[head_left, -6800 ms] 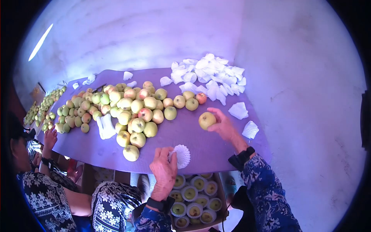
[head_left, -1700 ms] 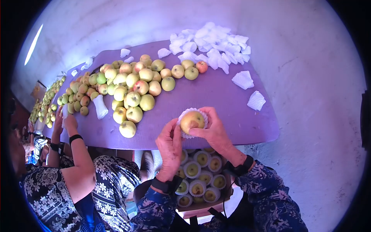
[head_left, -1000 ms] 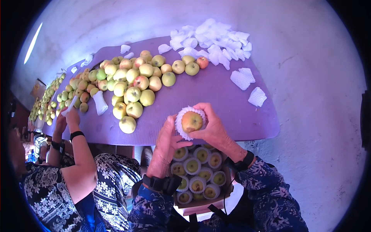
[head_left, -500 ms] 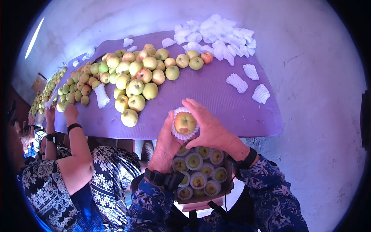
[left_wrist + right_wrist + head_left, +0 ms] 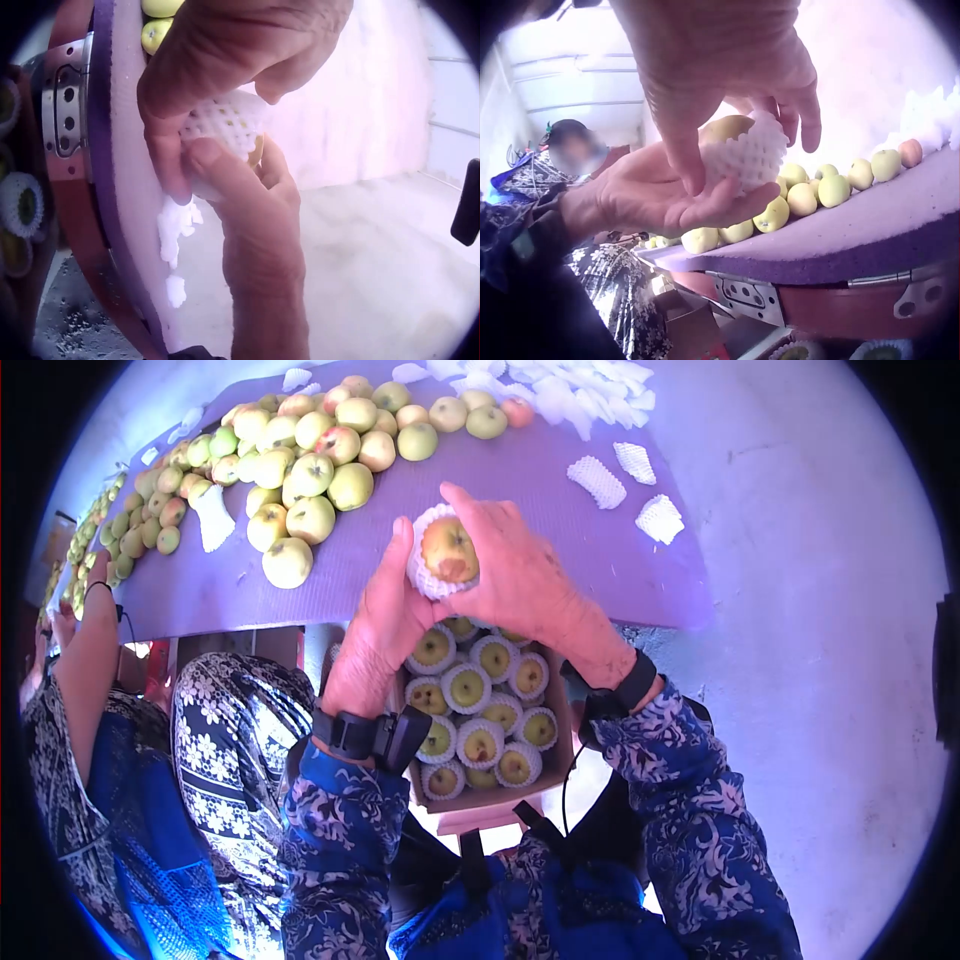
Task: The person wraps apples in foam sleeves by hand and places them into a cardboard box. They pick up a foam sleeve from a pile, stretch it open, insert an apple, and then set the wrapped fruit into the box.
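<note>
Cradling one yellow-red apple [image 5: 450,550] in both hands, I hold it at the upper centre of the head view, over the near edge of the purple counter [image 5: 210,595] and just above an open carton [image 5: 487,807]. A white foam net [image 5: 424,572] wraps the fruit's lower half and leaves its top bare. My left grip [image 5: 385,610] is cupped under the net, with the fingers curled against its mesh. My right grip [image 5: 510,565] closes over the other side, thumb pressed to the net and fingers bent round the apple. From the right wrist, the apple [image 5: 724,129] sits in its net [image 5: 751,159] on the left palm [image 5: 652,199]. The left wrist view shows only the net [image 5: 225,124] between the two hands, with a sliver of fruit at its edge. The carton, at centre frame below the hands, holds rows of netted apples [image 5: 467,687] packed touching one another. Loose apples [image 5: 310,470] are heaped at the upper left of the counter, and spare nets [image 5: 598,480] lie at its upper right. A second person in a patterned dress [image 5: 235,730] sits at the lower left.
</note>
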`<control>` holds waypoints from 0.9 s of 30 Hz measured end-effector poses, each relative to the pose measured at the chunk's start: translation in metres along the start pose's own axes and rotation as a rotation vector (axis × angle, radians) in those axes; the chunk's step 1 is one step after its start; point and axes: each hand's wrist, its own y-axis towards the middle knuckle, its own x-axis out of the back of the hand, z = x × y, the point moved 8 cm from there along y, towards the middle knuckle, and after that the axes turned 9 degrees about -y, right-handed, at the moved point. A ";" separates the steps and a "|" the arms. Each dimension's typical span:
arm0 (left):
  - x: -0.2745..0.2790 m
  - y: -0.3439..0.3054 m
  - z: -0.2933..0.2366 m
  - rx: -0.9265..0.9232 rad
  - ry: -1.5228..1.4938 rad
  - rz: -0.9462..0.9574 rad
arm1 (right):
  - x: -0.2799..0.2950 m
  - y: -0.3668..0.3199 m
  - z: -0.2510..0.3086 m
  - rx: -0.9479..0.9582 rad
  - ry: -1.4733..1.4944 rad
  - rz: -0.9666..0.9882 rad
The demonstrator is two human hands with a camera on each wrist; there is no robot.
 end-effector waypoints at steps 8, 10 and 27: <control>-0.008 -0.021 -0.001 -0.053 0.154 0.059 | 0.003 -0.020 0.028 0.019 -0.107 0.036; -0.010 -0.026 0.003 -0.041 0.171 0.086 | 0.006 -0.027 0.032 0.016 -0.147 -0.001; 0.024 -0.071 -0.045 -0.081 0.551 -0.040 | 0.060 -0.106 -0.016 -0.487 0.314 -0.192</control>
